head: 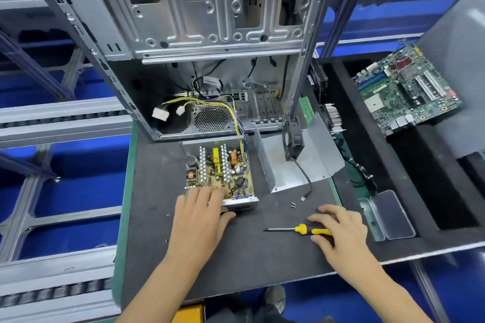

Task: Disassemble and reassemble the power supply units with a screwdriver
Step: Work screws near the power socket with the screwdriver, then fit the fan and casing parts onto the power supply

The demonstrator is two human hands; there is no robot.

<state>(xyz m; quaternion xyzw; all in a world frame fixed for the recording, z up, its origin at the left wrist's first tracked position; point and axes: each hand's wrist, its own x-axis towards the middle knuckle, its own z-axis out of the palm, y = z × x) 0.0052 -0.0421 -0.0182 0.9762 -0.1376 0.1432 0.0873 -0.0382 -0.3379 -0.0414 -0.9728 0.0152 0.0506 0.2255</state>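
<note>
Blue flooring and grey conveyor rails (63, 123) fill the left side, and beside them a dark work mat (157, 191) with a green edge covers the bench. At the back of the mat stands an open computer case (210, 21), its bare metal frame rising over a second power supply (210, 119) with a round mesh grille and yellow wiring that ends in white connectors (160, 113). Just in front of the case sits the opened power supply unit (220, 170), its cover off, showing the circuit board, heat sinks and coils. The left hand (202, 215) lies flat on the unit's near edge, fingers spread and pressed over the board's front corner. To the right of the unit rests the removed metal cover (296, 162), with a small black fan (294, 139) standing on it and a cable trailing toward loose screws (293, 204) on the mat. Further right, the right hand (338, 225) rests curled over the yellow-and-black handle of the screwdriver (296, 229), which lies on the mat with its tip pointing left. Beyond it sit an open clear plastic box (391, 215) and, at the far right, a green motherboard (406, 89) in a black foam tray
</note>
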